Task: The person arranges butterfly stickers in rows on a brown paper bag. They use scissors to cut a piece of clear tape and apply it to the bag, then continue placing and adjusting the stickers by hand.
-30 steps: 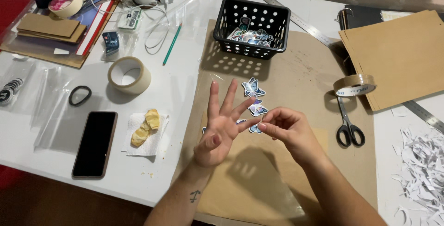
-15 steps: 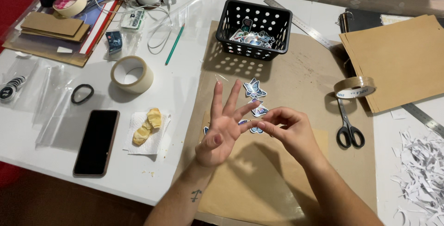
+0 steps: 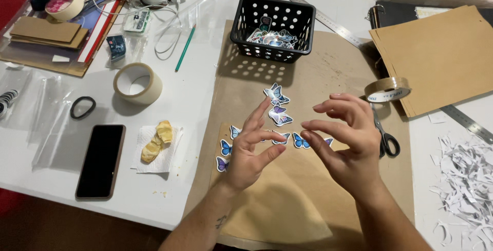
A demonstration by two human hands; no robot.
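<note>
Several blue and purple butterfly stickers (image 3: 278,113) lie on a brown paper sheet (image 3: 318,76) in the middle of the white table. My left hand (image 3: 252,151) hovers over them with fingers spread, its fingertips close to the stickers; whether it touches one I cannot tell. To its right, my right hand (image 3: 345,138) is raised above the paper, fingers curled and apart, holding nothing. A small brown card (image 3: 280,199) lies under my wrists.
A black basket (image 3: 272,27) with more stickers stands behind. Scissors (image 3: 385,135), a tape roll (image 3: 387,90), brown folders (image 3: 441,56), metal rulers and paper shreds (image 3: 467,174) are right. A wide tape roll (image 3: 137,82), a phone (image 3: 100,161), a napkin with snacks (image 3: 156,146), a green pencil (image 3: 185,48) are left.
My right hand has let go near the left fingers and lifted away to the right, open. More stickers now show on the paper beside the left hand.
</note>
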